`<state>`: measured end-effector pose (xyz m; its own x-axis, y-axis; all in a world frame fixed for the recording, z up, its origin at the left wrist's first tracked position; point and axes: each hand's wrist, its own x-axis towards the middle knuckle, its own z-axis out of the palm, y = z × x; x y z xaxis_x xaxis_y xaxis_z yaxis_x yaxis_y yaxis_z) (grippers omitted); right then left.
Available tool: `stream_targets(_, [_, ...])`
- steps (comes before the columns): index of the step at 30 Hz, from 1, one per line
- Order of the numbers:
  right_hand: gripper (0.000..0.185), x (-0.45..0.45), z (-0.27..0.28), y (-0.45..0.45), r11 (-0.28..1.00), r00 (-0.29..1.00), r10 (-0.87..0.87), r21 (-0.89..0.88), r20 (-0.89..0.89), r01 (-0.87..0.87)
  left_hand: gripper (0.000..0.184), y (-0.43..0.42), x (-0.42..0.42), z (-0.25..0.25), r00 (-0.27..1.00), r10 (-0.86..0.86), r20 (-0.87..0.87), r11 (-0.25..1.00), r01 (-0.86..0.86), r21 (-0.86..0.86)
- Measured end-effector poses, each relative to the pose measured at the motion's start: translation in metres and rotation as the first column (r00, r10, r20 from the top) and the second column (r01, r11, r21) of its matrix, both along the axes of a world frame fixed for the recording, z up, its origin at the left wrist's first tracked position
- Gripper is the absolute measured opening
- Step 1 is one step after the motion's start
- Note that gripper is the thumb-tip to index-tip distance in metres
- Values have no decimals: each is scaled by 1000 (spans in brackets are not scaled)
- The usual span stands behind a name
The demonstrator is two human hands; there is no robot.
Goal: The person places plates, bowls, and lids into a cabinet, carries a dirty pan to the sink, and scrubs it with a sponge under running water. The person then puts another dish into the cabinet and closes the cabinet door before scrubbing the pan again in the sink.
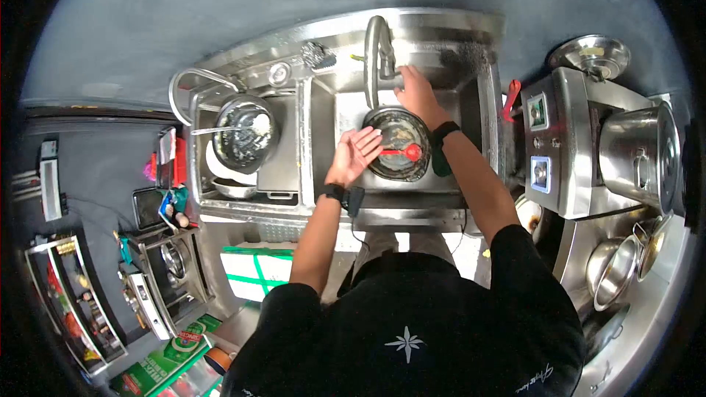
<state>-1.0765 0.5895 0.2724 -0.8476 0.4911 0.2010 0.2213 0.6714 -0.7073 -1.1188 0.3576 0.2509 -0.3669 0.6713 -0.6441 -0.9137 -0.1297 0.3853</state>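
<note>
My left hand (354, 154) is held palm up with its fingers stretched out, beside the left rim of a dark pan (379, 170) in the right-hand sink basin. A red ladle (412, 152) lies inside the pan, which has food residue and some liquid in it. Over the pan's far side arches the metal faucet (372, 59). My right hand (422, 97) reaches beyond the pan to the faucet's handle (390, 73), its thumb and fingers around the handle's end. Both wrists wear black bands.
In the left basin, a dark wok (234, 148) with a metal utensil rests over a white bowl (218, 163). A steel scourer (312, 54) lies on the back ledge. To the right stand a steel appliance (553, 140) and a large stockpot (632, 151). Red tongs (511, 100) hang near the sink's edge.
</note>
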Motion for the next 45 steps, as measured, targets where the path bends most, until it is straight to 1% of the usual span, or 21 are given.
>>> stream_targets(7, [54, 8, -6, -19, 999, 993, -31, 32, 115, 27, 48, 10, 22, 36, 979, 199, 48, 980, -200, 16])
stream_targets(12, [56, 32, -43, -86, 908, 959, -269, -309, 86, 282, 52, 19, 28, 36, 979, 203, -6, 978, -203, -57])
stream_targets(14, [47, 49, -25, -131, 684, 989, -129, -715, 77, 145, 52, 22, 35, 27, 984, 176, -2, 982, -176, -66])
stream_targets(16, [34, 33, -44, -153, 685, 945, -319, -673, 67, 279, 54, 24, 43, 14, 996, 82, -30, 990, -85, -114])
stream_targets(18, [19, 28, -82, -131, 148, 969, -78, -958, 235, 244, 59, 11, 38, -21, 994, 106, -38, 982, -111, -153])
stream_targets(20, [17, 28, -95, -142, 175, 967, -138, -956, 213, 235, 63, -10, 22, -52, 987, -100, 126, 888, 32, 458])
stream_targets(21, [19, 27, -98, -159, 416, 934, -349, -882, 69, 220, 64, 14, 51, 19, 988, 155, 23, 982, -151, -111])
stream_targets(22, [23, 25, -106, -175, 629, 860, -495, -733, -124, 257, 63, 24, 63, 54, 972, 230, 40, 968, -224, -115])
stream_targets(24, [32, 9, -181, -178, 623, 839, -519, -744, -163, 241, 64, 1, 45, -12, 977, 183, 107, 975, -194, 106])
stream_targets(26, [36, 33, -134, -149, 37, 981, -74, -982, 180, 183, 63, 1, 57, 1, 978, 180, 102, 982, -185, 41])
stream_targets(28, [40, 29, -88, -163, 115, 922, -159, -921, 353, 372, 62, 0, 56, 8, 982, 169, 83, 986, -169, -10])
stream_targets(30, [42, 21, -98, -187, 626, 856, -465, -600, 225, 498, 60, 2, 48, 11, 985, 161, 69, 987, -161, -10])
stream_targets(32, [44, 36, -99, -178, 487, 870, -411, -741, 272, 462, 53, 1, 42, 15, 997, 66, 28, 998, -65, -23])
stream_targets(34, [29, 61, -97, -150, 642, 931, -120, -688, 345, 337, 49, -16, 35, 8, 992, -127, -26, 983, 122, -140])
stream_targets(35, [30, 71, -167, -145, 972, 942, -105, -169, 319, 165, 45, -21, 41, 23, 993, -99, -67, 977, 84, -195])
stream_targets(36, [27, 81, -131, -130, 878, 803, -142, -302, 579, 373, 43, -33, 44, 18, 968, -102, -229, 966, 41, -256])
stream_targets(38, [23, 118, -130, -104, 957, 806, 95, -277, 585, 89, 43, -73, 43, -25, 455, -638, -622, 737, 125, -664])
stream_targets(40, [22, 137, -110, -92, 965, 649, 241, -248, 721, -82, 39, -102, 63, -7, -117, -947, -300, 302, -5, -953])
stream_targets(42, [27, 152, -150, -86, 958, 598, 285, -223, 749, -178, 35, -145, 81, -32, -470, -789, -396, 513, -150, -845])
stream_targets(44, [35, 166, -192, -74, 820, 694, 367, 136, 619, -555, 35, -165, 86, -51, -518, -728, -449, 603, -172, -779])
stream_targets(45, [50, 143, -147, -75, 873, 405, 357, -148, 841, -464, 34, -164, 86, -39, -483, -749, -453, 588, -171, -790])
